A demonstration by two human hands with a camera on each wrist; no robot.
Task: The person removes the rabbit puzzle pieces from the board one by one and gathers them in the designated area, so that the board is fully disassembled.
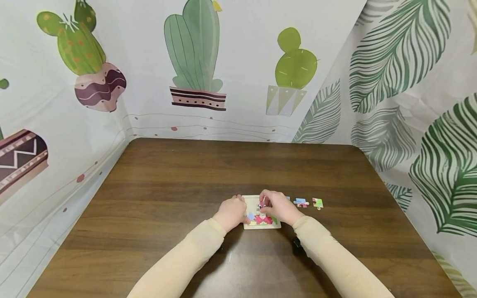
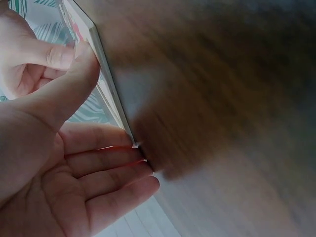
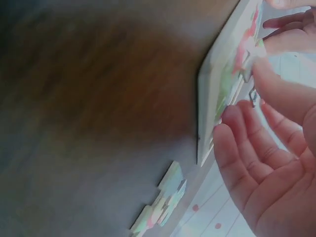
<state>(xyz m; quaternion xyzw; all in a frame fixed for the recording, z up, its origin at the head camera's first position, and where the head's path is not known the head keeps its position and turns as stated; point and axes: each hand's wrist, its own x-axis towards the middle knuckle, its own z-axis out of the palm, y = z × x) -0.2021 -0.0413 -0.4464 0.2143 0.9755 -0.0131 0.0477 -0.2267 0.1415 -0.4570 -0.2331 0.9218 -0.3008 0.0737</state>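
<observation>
A small jigsaw puzzle tray [image 1: 262,227] with a pale rim lies on the table, its near part filled with pink, blue and green picture pieces. My left hand [image 1: 232,210] rests at its left side. In the left wrist view the left thumb [image 2: 86,61] presses on the rim, while straight fingers touch the tray's edge. Over the tray, my right hand [image 1: 282,209] pinches a jigsaw piece [image 1: 262,204] with pink on it between thumb and fingers. The piece is partly hidden by the fingers and shows edge-on in the right wrist view.
Right of the tray lie loose jigsaw pieces: a blue and pink piece [image 1: 300,202], a green piece [image 1: 318,203] and one partly hidden behind the right hand. The brown wooden table [image 1: 179,186] meets a patterned cloth backdrop [image 1: 246,82] at the back and sides.
</observation>
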